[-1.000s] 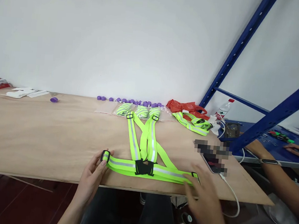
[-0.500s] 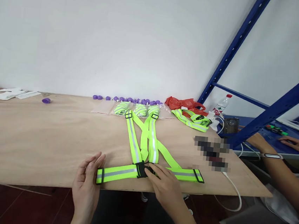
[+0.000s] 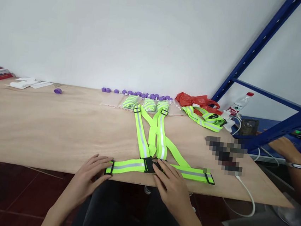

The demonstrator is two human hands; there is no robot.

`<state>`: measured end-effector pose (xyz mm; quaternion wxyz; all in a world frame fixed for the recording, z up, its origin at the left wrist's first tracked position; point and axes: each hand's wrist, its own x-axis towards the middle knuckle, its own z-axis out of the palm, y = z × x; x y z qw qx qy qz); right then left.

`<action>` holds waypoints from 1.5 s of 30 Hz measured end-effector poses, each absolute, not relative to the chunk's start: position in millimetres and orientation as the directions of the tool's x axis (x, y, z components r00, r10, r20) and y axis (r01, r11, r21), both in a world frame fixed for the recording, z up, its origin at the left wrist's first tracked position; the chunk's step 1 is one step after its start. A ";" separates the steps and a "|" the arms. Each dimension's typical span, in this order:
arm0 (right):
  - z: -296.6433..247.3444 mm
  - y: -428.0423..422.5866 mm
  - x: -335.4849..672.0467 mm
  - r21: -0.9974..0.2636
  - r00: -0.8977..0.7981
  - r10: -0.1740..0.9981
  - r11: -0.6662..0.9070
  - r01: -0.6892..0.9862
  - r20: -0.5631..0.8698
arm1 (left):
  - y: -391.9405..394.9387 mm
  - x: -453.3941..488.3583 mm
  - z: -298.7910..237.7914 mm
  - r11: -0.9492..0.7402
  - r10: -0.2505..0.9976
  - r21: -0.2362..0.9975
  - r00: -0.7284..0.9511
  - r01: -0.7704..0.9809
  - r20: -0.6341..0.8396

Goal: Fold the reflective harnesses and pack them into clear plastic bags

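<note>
A neon yellow-green reflective vest (image 3: pixel 140 137) of elastic straps with grey stripes lies spread on the wooden table. Its waist strap runs across near the front edge, with a black buckle (image 3: pixel 149 165) at the middle. My left hand (image 3: pixel 89 176) is at the strap's left end, fingertips and thumb touching around the black slider (image 3: pixel 109 167) there, fingers stretched. Over the right half of the buckle lies my right hand (image 3: pixel 172 186), fingers spread flat and partly hiding it. Two shoulder straps reach up from the waist strap and cross bands lie beneath them.
Bagged strap rolls (image 3: pixel 149 104) and several purple caps (image 3: pixel 138 94) line the wall. To the right are a second reflective vest (image 3: pixel 203 121), a red bag (image 3: pixel 194 100), a bottle (image 3: pixel 240 104), a blurred-out object and a blue rack (image 3: pixel 252 51). Another person's arm (image 3: pixel 286 151) shows beyond.
My left hand has turned from upright beside the strap to lying palm-down at its left end. My right hand stays on the buckle. The camera view has shifted slightly left.
</note>
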<state>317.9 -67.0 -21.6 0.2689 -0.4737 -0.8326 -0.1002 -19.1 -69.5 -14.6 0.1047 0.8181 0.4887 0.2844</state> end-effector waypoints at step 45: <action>-14.7 -73.5 329.0 -0.204 -0.391 0.762 0.553 0.808 0.517 | -56.7 95.3 -18.1 -0.374 0.876 0.882 -0.423 -0.286 0.234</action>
